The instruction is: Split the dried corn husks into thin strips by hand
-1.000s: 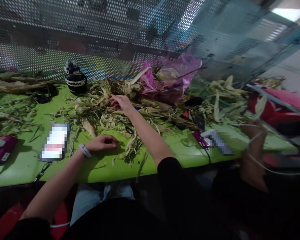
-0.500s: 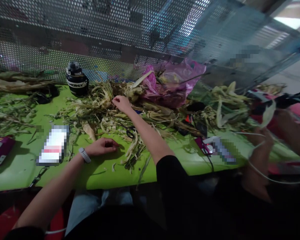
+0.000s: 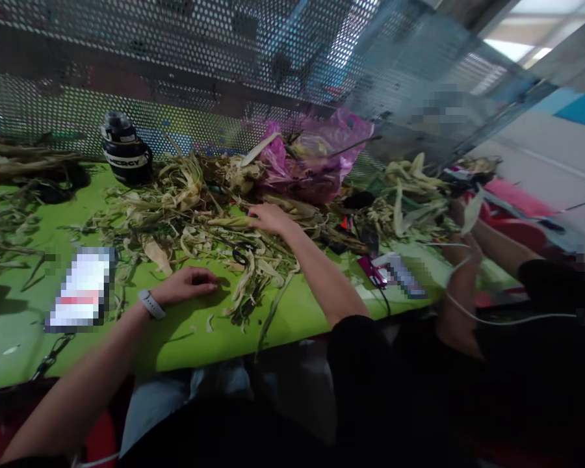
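Across the green desk [image 3: 185,344], the right hand [image 3: 269,218] has come back from the far husks to a corn ear [image 3: 231,222] mid-heap, fingers closing on its end, so a piece is now picked out. Nearer, the left hand [image 3: 188,286] rests loosely curled and empty, with a phone [image 3: 80,290] to its left and black scissors [image 3: 241,252] between both hands.

Bright green table [image 3: 185,338] ran across the view, perforated metal screen [image 3: 199,58] stood along its far edge, pale wall [image 3: 556,169] lay at right, lit ceiling panel [image 3: 517,49] glowed top right, dim floor below was indistinct.
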Available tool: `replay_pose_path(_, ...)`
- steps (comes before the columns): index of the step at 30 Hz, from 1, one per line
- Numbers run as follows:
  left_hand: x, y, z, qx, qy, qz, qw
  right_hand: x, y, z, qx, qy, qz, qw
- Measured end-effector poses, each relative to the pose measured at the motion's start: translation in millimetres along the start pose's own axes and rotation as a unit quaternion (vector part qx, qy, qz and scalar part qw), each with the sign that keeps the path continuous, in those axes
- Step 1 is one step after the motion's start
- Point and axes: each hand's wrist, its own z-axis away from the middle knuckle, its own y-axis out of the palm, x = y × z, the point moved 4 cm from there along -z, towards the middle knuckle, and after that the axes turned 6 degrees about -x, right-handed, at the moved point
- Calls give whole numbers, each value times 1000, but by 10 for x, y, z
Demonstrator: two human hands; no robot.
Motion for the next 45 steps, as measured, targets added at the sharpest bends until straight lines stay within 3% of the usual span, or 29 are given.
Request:
replay_pose_path(3, 1, -57, 11, -63, 11, 28, 998, -12, -148, 59, -83, 34, -69, 994)
replay_pose_path(6, -46, -180, 44, -175, 58, 27, 982, 61, -296, 100, -122, 17, -68, 990)
replay_pose_path(8, -60, -237, 58, -216, 75, 6, 974, 150, -251, 168, -68, -10, -25, 997)
replay_pose_path(11, -40, -259, 44, -223, 87, -62, 969, 264, -21, 315, 58, -13, 13, 998)
replay_pose_path(15, -35, -221, 12, -223, 130, -135, 957, 280, 11, 386, 20, 35, 20, 999)
replay_pose_path(18, -139, -235, 48, -308, 202, -233, 900, 271, -159, 356, 3, 32, -110, 993)
replay_pose_path(21, -307, -250, 129, -419, 283, -352, 788, 350, -312, 349, 22, 8, -243, 970)
replay_pose_path(23, -375, -209, 102, -404, 293, -409, 764, 465, -372, 377, 25, 2, -288, 957)
replay_pose_path(27, -435, -97, -63, -349, 260, -438, 787, 847, -500, 499, 38, -33, -353, 934)
replay_pose_path(31, -455, -40, -225, -332, 221, -338, 853, 1149, -738, 634, 93, -65, -450, 886)
replay_pose_path(33, -452, -73, -258, -360, 189, -287, 867, 1083, -861, 638, 40, -43, -503, 862)
replay_pose_path(35, -429, -128, -264, -387, 165, -174, 890, 871, -916, 600, -89, 5, -547, 833)
replay_pose_path(37, -403, -159, -263, -390, 160, -45, 906, 657, -816, 552, -197, 69, -568, 796)
replay_pose_path(38, -396, -161, -264, -382, 162, 4, 910, 603, -703, 520, -213, 98, -575, 783)
replay_pose_path(40, -384, -146, -262, -369, 156, 67, 914, 645, -402, 435, -169, 134, -582, 784)
replay_pose_path(42, -379, -121, -251, -364, 143, 91, 916, 848, -104, 344, -75, 115, -562, 815)
replay_pose_path(44, -373, -102, -228, -368, 130, 89, 916, 1038, 64, 264, -87, 78, -536, 836)
replay_pose_path(45, -365, -102, -215, -373, 122, 87, 916, 1102, 120, 226, -107, 74, -541, 831)
